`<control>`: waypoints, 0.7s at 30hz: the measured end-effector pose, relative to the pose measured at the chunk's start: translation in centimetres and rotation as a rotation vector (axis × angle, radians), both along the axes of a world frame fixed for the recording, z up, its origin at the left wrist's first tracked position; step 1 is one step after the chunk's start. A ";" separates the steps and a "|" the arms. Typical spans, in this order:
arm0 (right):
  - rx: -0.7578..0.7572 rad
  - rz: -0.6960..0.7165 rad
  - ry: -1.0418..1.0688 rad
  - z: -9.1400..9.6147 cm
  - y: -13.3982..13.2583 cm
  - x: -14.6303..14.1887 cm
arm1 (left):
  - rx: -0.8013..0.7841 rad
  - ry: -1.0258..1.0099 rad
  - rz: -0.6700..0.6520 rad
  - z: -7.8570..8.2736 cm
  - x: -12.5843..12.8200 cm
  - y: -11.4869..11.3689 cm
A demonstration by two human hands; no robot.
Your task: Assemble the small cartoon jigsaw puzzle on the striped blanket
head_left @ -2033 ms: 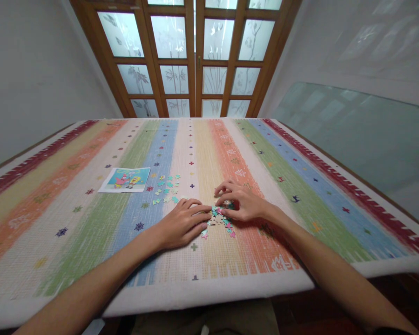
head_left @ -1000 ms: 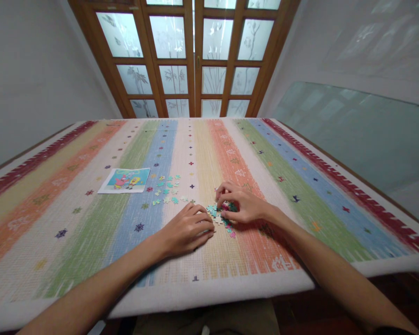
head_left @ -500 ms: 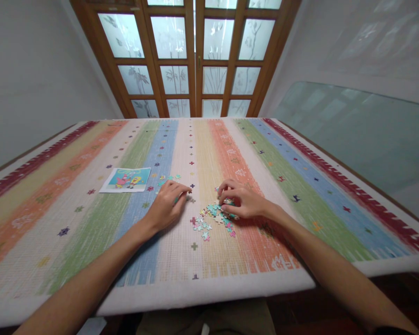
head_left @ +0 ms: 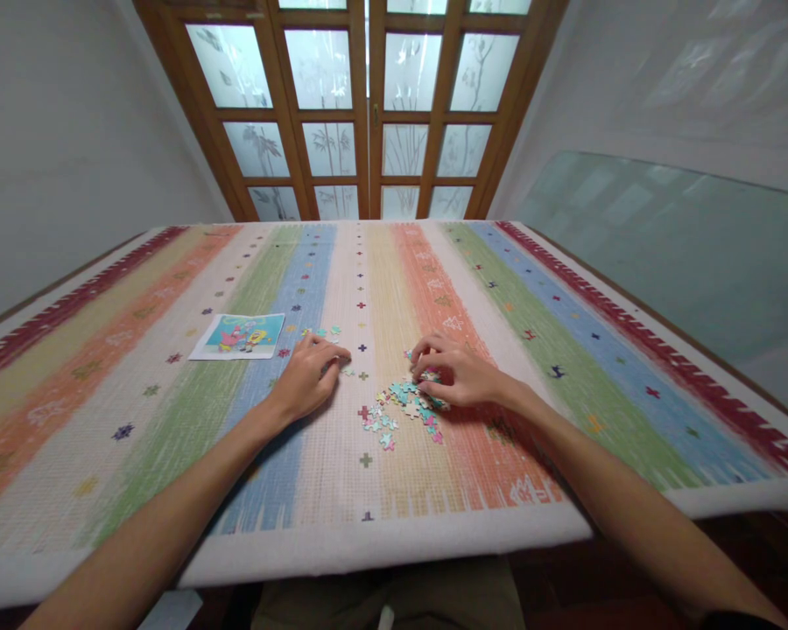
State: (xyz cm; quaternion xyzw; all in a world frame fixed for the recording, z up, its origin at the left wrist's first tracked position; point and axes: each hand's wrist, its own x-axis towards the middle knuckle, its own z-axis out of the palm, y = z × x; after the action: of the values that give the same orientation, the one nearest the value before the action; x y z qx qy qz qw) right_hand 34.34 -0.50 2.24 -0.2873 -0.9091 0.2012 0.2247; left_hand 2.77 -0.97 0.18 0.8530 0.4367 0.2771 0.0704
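Observation:
A loose heap of small jigsaw puzzle pieces (head_left: 404, 398), mostly teal with some pink, yellow and pale ones, lies on the striped tablecloth (head_left: 368, 481). At the heap's right side rests my right hand (head_left: 460, 372), its fingers curled over several pieces, with a gap between thumb and fingers. My left hand (head_left: 312, 372) is left of the heap, palm down, its index finger stretched out and thumb apart from it. No piece shows in its grasp. A pale puzzle piece (head_left: 348, 372) lies beside the left thumb. Beyond that hand are several more pieces (head_left: 334, 331), partly hidden by its fingers.
A picture card (head_left: 240, 337) with a pink and a yellow cartoon figure lies flat to the left of my left hand. The table's near edge (head_left: 368, 556) runs below my forearms. Wooden doors with glass panes (head_left: 374, 131) stand behind the table.
My left hand has shifted slightly left, uncovering the pale piece by its thumb. Teal seen earlier between its thumb and index finger no longer shows. The right hand has barely moved.

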 end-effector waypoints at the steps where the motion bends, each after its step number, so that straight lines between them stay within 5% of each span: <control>1: 0.003 0.001 0.000 0.0 0.0 0.0 | -0.004 -0.008 0.001 0.0 0.0 0.0; 21: -0.018 -0.018 -0.064 0.0 -0.7 -0.7 | 0.141 0.174 0.009 -0.1 -0.2 -0.3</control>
State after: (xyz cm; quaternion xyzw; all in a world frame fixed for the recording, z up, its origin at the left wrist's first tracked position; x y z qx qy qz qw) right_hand 33.68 -1.16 2.27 -0.3039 -0.9113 0.1982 0.1944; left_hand 2.62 -1.22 0.07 0.8747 0.4244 0.2323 -0.0292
